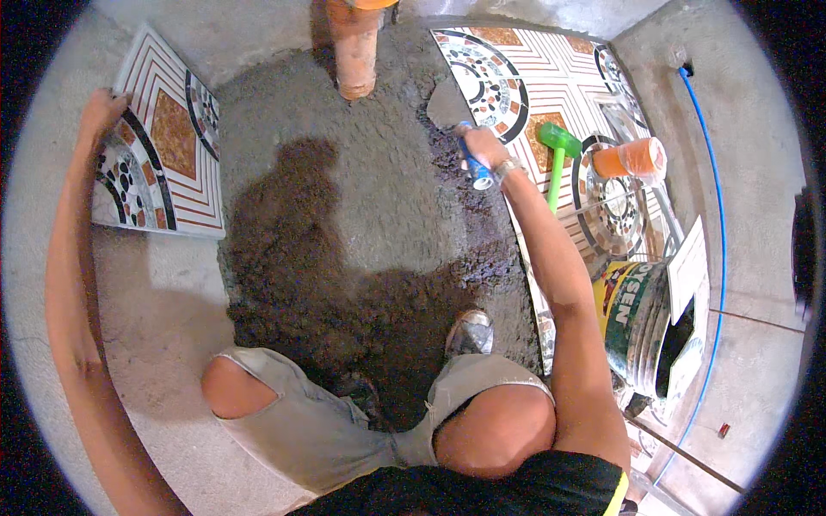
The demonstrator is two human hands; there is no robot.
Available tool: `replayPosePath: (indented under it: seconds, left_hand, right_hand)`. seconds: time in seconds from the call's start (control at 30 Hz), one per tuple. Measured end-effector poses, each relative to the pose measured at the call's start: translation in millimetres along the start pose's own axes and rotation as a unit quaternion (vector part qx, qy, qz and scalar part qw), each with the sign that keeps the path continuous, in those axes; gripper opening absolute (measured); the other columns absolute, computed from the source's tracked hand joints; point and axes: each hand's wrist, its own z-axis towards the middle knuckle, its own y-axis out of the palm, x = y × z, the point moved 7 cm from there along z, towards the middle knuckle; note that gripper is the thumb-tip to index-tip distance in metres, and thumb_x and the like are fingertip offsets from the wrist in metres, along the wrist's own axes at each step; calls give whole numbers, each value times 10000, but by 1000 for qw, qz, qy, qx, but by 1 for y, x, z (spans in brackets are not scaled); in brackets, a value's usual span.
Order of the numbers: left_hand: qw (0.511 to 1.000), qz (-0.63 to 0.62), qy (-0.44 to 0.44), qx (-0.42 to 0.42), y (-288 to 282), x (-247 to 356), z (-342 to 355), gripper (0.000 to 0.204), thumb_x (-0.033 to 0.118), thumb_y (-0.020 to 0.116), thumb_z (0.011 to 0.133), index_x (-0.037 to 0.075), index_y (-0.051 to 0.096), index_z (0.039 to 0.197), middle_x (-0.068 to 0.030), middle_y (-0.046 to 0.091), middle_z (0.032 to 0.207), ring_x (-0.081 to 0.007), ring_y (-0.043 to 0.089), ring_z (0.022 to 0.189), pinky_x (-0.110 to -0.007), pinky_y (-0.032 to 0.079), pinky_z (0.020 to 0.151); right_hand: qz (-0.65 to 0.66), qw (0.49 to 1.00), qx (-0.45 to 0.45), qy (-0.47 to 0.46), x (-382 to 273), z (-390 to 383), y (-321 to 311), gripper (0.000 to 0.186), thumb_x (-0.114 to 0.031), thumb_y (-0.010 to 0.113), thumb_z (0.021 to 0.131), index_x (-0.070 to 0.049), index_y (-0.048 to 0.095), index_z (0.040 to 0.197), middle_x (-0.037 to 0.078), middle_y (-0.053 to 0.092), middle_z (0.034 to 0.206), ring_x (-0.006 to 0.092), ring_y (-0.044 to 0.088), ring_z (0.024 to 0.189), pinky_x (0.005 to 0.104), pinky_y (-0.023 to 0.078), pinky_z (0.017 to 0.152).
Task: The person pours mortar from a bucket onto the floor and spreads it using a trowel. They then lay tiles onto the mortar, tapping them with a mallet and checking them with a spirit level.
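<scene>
My left hand grips the edge of a patterned floor tile, which stands tilted at the left wall with its decorated face toward me. In my right hand is a trowel; my fingers wrap its blue handle, and its blade rests at the border between the wet mortar and the laid tiles. The mortar bed spreads between both hands, rough and grey, with my shadow across its near part. Both my feet are down in the near mortar area, partly hidden by my knees.
An orange pipe rises from the mortar at the back. On the laid tiles lie a green mallet and a wrapped orange pipe end. A bucket stands at right, by white tile pieces. A blue hose runs along the right wall.
</scene>
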Motion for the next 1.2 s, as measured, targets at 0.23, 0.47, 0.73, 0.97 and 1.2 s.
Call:
replayPosePath:
  seconds: [0.23,0.47,0.73,0.97,1.2]
  left_hand:
    - [1000,21,8,-14,-8,12,-8,543,471,605,805,-47,648,961,-290,656,944,-421,650,903,-457,484,777]
    - [996,73,-26,-46,-8,14,-10,534,493,607,802,-13,654,965,-267,662,978,-426,637,938,-474,484,805]
    - [996,-20,-52,-75,11,-2,0,557,471,615,802,-43,609,1014,-291,649,999,-432,631,962,-484,476,836]
    - [998,33,-31,-42,11,-8,6,571,459,622,808,-47,593,1072,-299,631,1063,-426,619,1001,-475,468,852]
    - [999,36,13,14,2,1,1,566,484,597,812,-52,635,992,-286,657,981,-400,645,947,-474,479,810]
  right_hand:
    - [155,987,-52,14,-40,-15,28,305,-234,422,986,16,591,1030,133,632,665,220,656,524,388,537,493]
    - [175,974,89,111,-53,3,34,505,-421,527,890,73,622,932,331,638,919,468,637,901,495,514,803]
    - [33,999,-31,-14,-153,-40,58,424,-346,519,888,45,564,1047,326,642,942,471,639,906,517,513,819]
    - [-82,991,17,104,-99,-53,-12,374,-297,483,902,50,569,1011,289,659,951,427,652,933,495,521,822]
    - [-70,977,91,181,-14,-79,1,410,-339,513,913,62,599,941,274,668,812,410,677,823,489,533,718]
